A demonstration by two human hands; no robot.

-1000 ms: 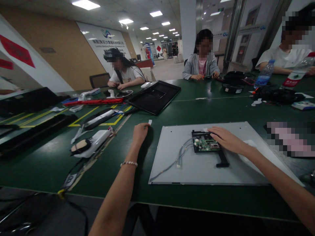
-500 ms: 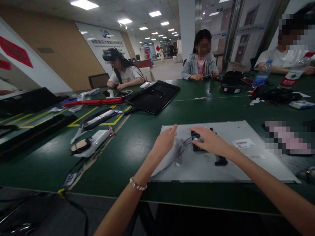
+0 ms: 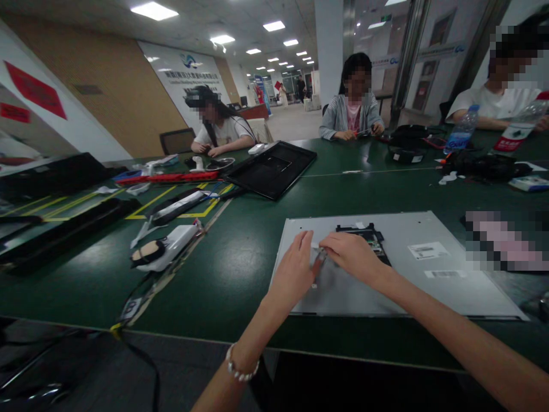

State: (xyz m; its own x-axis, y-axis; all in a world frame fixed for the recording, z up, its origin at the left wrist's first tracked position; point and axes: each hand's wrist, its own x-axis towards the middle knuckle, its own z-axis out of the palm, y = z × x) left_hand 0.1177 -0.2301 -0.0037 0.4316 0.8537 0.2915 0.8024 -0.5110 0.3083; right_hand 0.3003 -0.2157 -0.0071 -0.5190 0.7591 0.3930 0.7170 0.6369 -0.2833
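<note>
A flat grey display panel (image 3: pixel 433 300) lies on the table in front of me, its labelled back facing up. My left hand (image 3: pixel 295 269) is over the panel's left part, its fingers together and the thumb against a thin grey cable (image 3: pixel 319 260). Opposite it, my right hand (image 3: pixel 354 252) pinches near the top of that same cable; its fingertips partly hide it. Behind the right hand a circuit board (image 3: pixel 377 247) in a black bracket (image 3: pixel 358 229) rests on the panel, partly covered by the hand.
Beyond the panel lies a black monitor housing (image 3: pixel 274 169). To the left are a white device with a strap (image 3: pixel 169 249) and long black frame parts (image 3: pixel 72 234). Bottles (image 3: pixel 463 129) and a pink-topped item (image 3: pixel 501 240) are at right. Several people sit around the green table (image 3: pixel 231 246).
My hands have come closer together at the cable. The right hand moved left, and the black bracket with the board now sits turned and more exposed. The view shifted slightly.
</note>
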